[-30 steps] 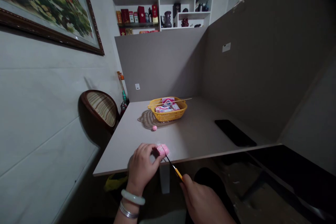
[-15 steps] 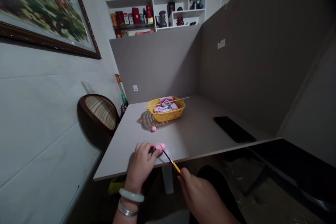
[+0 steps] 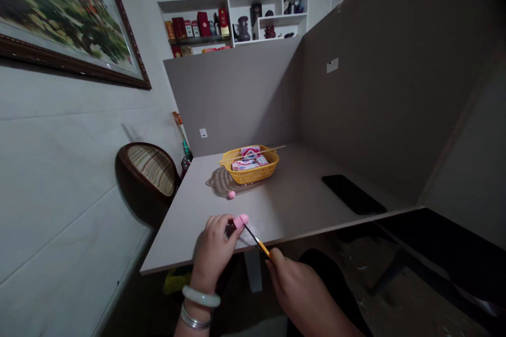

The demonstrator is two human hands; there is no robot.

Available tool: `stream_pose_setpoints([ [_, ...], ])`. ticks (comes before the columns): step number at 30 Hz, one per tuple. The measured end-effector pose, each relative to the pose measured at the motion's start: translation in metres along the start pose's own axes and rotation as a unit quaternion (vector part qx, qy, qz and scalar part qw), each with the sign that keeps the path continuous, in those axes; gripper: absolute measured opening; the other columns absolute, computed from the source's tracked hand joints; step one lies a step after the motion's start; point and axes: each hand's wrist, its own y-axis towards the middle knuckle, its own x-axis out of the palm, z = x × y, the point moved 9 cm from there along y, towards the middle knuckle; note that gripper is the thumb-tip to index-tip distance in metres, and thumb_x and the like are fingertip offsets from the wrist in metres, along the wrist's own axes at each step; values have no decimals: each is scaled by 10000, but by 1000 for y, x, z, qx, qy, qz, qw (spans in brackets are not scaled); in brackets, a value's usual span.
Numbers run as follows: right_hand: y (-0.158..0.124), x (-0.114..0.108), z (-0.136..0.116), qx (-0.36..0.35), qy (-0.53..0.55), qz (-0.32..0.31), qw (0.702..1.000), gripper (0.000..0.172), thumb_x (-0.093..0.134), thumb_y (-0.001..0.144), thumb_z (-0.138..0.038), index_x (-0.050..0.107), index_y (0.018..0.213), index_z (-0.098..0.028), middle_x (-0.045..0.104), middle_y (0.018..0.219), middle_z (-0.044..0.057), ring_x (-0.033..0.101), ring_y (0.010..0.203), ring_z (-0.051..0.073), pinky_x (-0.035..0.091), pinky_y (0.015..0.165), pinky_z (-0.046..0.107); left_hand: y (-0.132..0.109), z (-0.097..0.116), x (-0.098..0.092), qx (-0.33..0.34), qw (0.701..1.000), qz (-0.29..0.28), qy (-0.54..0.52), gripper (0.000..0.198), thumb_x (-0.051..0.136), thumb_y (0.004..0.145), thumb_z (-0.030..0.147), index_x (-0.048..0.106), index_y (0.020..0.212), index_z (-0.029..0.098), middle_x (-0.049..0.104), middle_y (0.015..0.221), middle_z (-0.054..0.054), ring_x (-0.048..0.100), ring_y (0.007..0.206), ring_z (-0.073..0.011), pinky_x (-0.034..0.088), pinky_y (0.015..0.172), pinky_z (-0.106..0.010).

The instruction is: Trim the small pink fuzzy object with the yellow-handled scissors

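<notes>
While the wide grey table (image 3: 300, 205) carries the yellow woven plastic basket (image 3: 253, 175), all places here are told from this basket. A flat black slab (image 3: 353, 195) lies well to the right of the basket. In front of the basket, at the near table edge, the right hand (image 3: 294, 287) is pinched closed on a thin yellow-handled tool (image 3: 256, 240). The left hand (image 3: 215, 247) has its fingers closed around a soft pink lump (image 3: 241, 220), which the dark tool tip touches. A small pink ball (image 3: 231, 195) lies just in front of the basket, between it and the lump.
</notes>
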Motion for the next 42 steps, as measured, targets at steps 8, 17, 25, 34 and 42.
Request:
stream_pose_setpoints([
  [8, -6, -22, 0, -18, 10, 46, 999, 298, 273, 1037, -248, 456, 803, -241, 649, 611, -11, 625, 478, 143, 246, 450, 276, -4, 0, -3, -23, 1000, 16, 7, 330, 526, 916, 511, 661, 985, 218, 676, 970, -68, 608, 949, -225, 491, 837, -353],
  [17, 19, -10, -9, -7, -26, -4, 1000, 185, 368, 986, -133, 478, 861, -215, 683, 688, 12, 663, 560, 169, 208, 468, 301, -7, 6, -6, -9, 996, 61, 61, 280, 510, 939, 471, 642, 993, 230, 671, 952, -54, 612, 932, -216, 486, 817, -339],
  [25, 16, -4, -8, -10, -45, -14, 999, 172, 379, 975, -115, 468, 871, -219, 681, 693, 5, 667, 571, 166, 217, 479, 296, -9, 6, -5, -2, 996, 69, 63, 226, 517, 945, 429, 623, 990, 234, 664, 952, -51, 612, 929, -220, 483, 803, -344],
  [34, 34, 2, -14, -1, -78, -55, 995, 165, 412, 928, -55, 492, 909, -198, 696, 712, 28, 675, 592, 188, 179, 470, 311, -10, 9, -7, 8, 995, 79, 53, 149, 559, 927, 360, 629, 965, 234, 668, 938, -42, 614, 914, -211, 481, 782, -333],
  [42, 16, 8, -10, -5, -55, -66, 996, 181, 411, 917, -45, 499, 955, -199, 705, 735, 23, 687, 600, 191, 219, 477, 294, -11, 2, -7, -21, 996, 79, 42, 204, 546, 927, 415, 635, 950, 233, 670, 936, -49, 623, 896, -213, 485, 762, -336],
])
